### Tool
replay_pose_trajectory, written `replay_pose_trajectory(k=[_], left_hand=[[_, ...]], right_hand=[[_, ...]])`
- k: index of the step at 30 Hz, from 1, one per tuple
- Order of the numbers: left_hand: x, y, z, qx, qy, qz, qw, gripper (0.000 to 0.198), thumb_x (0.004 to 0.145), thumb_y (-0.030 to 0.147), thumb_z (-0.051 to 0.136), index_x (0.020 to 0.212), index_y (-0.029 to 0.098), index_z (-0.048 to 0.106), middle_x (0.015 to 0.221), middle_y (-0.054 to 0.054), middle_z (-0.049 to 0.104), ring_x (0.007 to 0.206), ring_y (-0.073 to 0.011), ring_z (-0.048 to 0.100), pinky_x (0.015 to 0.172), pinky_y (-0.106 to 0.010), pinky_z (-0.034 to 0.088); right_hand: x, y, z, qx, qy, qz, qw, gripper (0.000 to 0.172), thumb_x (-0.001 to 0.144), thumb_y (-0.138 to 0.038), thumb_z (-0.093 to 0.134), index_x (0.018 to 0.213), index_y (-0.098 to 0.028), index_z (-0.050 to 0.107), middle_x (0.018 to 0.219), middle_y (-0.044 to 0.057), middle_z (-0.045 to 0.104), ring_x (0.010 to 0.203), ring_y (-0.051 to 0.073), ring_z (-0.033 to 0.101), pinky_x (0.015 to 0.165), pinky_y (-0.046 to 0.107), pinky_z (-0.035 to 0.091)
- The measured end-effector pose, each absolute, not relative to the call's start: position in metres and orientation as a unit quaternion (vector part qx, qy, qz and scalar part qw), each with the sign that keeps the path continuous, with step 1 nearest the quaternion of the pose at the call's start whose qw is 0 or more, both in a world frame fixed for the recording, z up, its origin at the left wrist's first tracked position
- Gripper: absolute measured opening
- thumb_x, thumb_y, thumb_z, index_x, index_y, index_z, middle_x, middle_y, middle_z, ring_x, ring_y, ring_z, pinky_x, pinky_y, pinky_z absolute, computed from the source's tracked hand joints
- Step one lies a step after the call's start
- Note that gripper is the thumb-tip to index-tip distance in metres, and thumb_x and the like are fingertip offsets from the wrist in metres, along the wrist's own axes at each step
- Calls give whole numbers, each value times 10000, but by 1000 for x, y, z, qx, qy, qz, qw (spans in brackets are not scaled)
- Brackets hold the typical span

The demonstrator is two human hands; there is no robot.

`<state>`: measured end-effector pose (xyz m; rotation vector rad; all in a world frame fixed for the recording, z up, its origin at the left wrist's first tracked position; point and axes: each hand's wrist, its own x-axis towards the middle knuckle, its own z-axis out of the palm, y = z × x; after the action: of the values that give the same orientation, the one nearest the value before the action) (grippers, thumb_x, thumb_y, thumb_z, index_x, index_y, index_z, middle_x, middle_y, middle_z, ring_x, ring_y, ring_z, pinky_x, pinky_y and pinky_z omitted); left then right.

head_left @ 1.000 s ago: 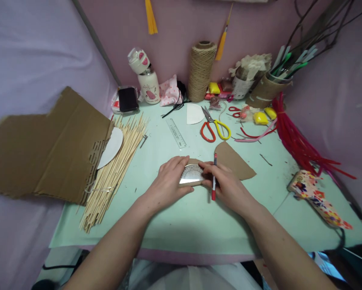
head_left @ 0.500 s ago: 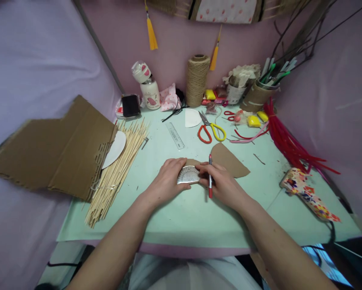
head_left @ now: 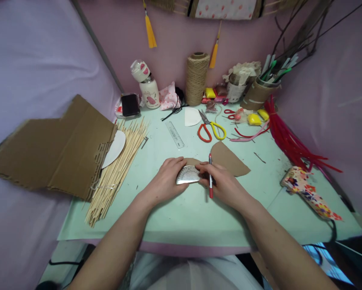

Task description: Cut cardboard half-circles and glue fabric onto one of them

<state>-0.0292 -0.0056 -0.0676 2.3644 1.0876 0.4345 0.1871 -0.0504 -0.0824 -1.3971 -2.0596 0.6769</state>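
- The left hand (head_left: 165, 179) is lying palm-down on the pale green table (head_left: 184, 217). Its fingers are stretched almost flat and gripping nothing, and they are pressing on the left half of the clear semicircular plastic protractor (head_left: 188, 175), probably so that it does not slide.
- The protractor is lying flat at the middle of the table, between the two hands. It is sitting on a small brown cardboard piece (head_left: 193, 162), whose edge is showing just behind it.
- The right hand (head_left: 225, 185) is closing its fingers around a red pen (head_left: 210, 177). The pen is pointing away from the person, with its far end near the protractor's right corner. The fingertips of this hand are also touching the protractor's right edge, apparently steadying it from that side.
- A larger brown fan-shaped cardboard cutout (head_left: 229, 159) is lying just behind the right hand, close enough to crowd the pen.
- Further back, a clear straight ruler (head_left: 175, 135), scissors with red and yellow handles (head_left: 211, 129) and a white fan-shaped paper piece (head_left: 191, 117) are lying apart from the hands.
- At the left, a bundle of bamboo skewers (head_left: 117, 169) is lying beside a big corrugated cardboard sheet (head_left: 54, 149).
- A tall spool of jute twine (head_left: 196, 78) is standing upright at the back wall, and a bunch of red chenille stems (head_left: 292, 141) is trailing along the right edge.
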Motion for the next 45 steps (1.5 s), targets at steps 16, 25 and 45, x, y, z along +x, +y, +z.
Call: replay_pose_trajectory(k=[16,25,45], left_hand=[[-34,-3,-70,868,393,149,263,610,767,307,673,1325,192,456,1399,-134,475,1304,-296,389,1061,-510,365],[-32,-3,-70,869,395,157,255,607,750,283,658,1321,204,467,1381,-127,492,1284,-302,410,1044,-513,385],[-32,0,-66,874,391,131,256,584,783,337,668,1330,218,503,1391,-119,497,1284,-296,409,1059,-508,366]], right_hand=[[186,-50,-78,-521,-763,268,274,173,883,-153,544,1035,-229,577,1038,72,650,960,229,593,788,370,485],[186,-50,-77,-521,-762,263,280,225,886,-165,545,1100,-227,584,1004,74,641,919,222,600,781,368,490],[186,-49,-78,-528,-761,260,274,132,872,-141,548,970,-222,585,1000,67,642,947,224,603,795,374,486]])
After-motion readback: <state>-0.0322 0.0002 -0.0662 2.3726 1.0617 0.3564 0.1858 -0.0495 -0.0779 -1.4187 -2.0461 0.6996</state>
